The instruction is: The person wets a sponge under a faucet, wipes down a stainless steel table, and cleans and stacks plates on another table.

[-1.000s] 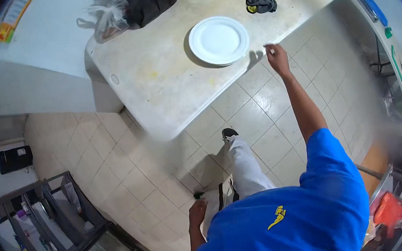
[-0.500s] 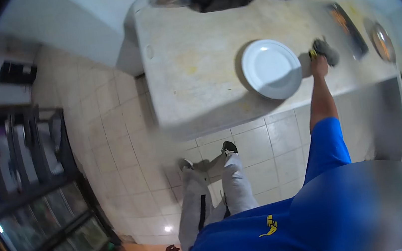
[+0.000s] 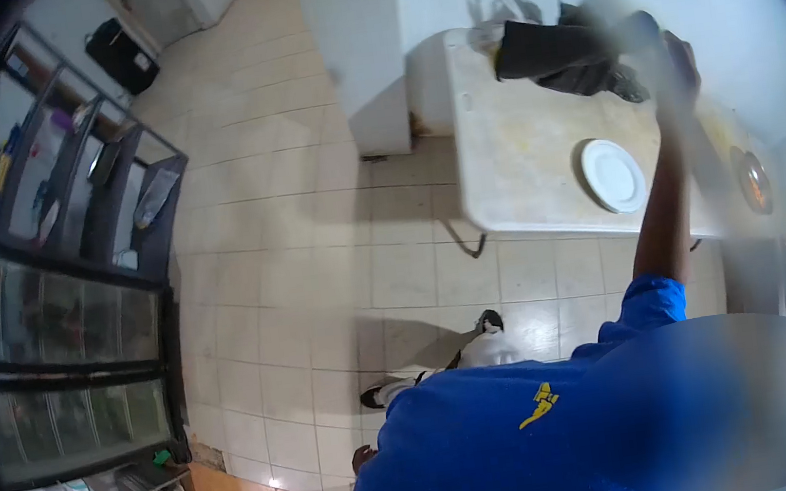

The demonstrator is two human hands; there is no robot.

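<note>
My right arm reaches up across the table, and my right hand (image 3: 680,68) is at the back, close to a dark cloth-like bundle (image 3: 556,51). Motion and a pale blurred streak smear its fingers, so what it holds, if anything, is unclear. A white round plate (image 3: 614,176) lies on the table, left of my forearm. My left hand (image 3: 364,458) hangs low beside my blue shirt, partly covered by it; its fingers do not show clearly.
The pale table (image 3: 526,170) stands against the wall. A clear-lidded round container (image 3: 753,182) sits at its right end. To the left are a dark shelf rack (image 3: 95,174) and a glass-door cabinet (image 3: 58,316). A black bin (image 3: 122,56) stands farther back.
My right hand has moved from the grey object beside the plate to the back of the table. The view has shifted, showing more floor on the left, and my left hand is now less visible.
</note>
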